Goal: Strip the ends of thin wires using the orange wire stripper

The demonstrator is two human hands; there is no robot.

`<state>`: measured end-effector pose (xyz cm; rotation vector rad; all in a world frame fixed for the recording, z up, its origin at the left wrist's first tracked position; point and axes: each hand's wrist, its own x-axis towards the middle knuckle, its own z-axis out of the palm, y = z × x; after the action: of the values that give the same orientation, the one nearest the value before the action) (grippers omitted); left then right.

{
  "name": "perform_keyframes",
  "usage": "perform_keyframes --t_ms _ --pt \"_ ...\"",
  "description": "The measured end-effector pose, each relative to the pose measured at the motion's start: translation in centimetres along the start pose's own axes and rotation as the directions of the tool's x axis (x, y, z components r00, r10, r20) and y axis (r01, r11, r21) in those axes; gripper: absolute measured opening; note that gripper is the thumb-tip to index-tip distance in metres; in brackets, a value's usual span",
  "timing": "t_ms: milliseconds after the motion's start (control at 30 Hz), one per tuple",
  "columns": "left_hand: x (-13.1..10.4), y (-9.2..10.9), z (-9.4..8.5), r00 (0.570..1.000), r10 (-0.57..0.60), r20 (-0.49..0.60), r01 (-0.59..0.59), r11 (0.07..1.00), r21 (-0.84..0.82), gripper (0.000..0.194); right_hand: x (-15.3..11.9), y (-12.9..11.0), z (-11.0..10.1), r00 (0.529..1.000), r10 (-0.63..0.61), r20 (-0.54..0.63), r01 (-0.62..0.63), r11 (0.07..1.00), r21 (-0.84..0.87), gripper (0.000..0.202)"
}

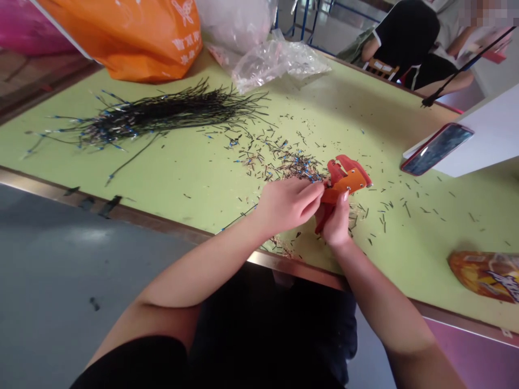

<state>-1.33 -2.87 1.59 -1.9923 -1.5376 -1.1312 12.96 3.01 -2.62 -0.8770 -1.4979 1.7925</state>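
My right hand (337, 220) is wrapped round an orange and red hand tool (349, 181) over the near part of the table. Close against the tool's left end, my left hand (288, 204) has its fingers pinched on a thin black wire (239, 219), which trails out to the left below my wrist. Just beyond my hands lies a heap of short cut pieces (300, 163), black and blue with copper-coloured strands. A large bundle of black wires (170, 111) with blue and metal ends lies further left.
An orange bag (141, 40) and clear plastic bags (263, 62) stand at the back left. A phone (437, 148) leans by a white box (486, 135) on the right. A snack packet (486, 274) lies near the right edge. Other people (405, 35) sit beyond the green table (162, 178).
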Motion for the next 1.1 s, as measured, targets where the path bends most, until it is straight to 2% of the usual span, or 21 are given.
perform_keyframes --t_ms 100,167,333,533,733,1100 --pt "0.1 0.2 -0.2 1.0 0.014 0.013 -0.014 1.0 -0.001 0.019 -0.3 -0.6 0.5 0.964 -0.138 -0.227 0.146 0.989 0.019 0.071" --pt "0.1 0.3 -0.2 1.0 0.027 0.005 -0.027 1.0 -0.004 0.018 -0.5 -1.0 0.9 0.949 -0.162 -0.269 0.177 0.984 0.031 0.065" --pt "0.0 0.4 -0.3 0.999 0.047 -0.022 -0.048 0.999 -0.021 0.014 -0.8 -1.6 1.2 0.953 -0.122 -0.276 0.149 0.986 0.08 0.062" --pt "0.1 0.5 -0.3 0.998 0.052 -0.043 -0.053 0.998 -0.022 0.012 -0.6 -1.3 1.5 0.911 -0.238 -0.337 0.293 0.948 0.122 0.053" --pt "0.0 0.5 -0.2 0.998 0.052 -0.027 -0.052 0.998 -0.033 0.014 -0.6 -1.4 1.5 0.912 -0.264 -0.313 0.313 0.943 0.116 0.051" --pt "0.0 0.6 -0.2 0.998 0.055 -0.025 -0.055 0.998 -0.033 0.015 -0.5 -1.7 1.9 0.92 -0.206 -0.335 0.245 0.966 0.079 0.05"
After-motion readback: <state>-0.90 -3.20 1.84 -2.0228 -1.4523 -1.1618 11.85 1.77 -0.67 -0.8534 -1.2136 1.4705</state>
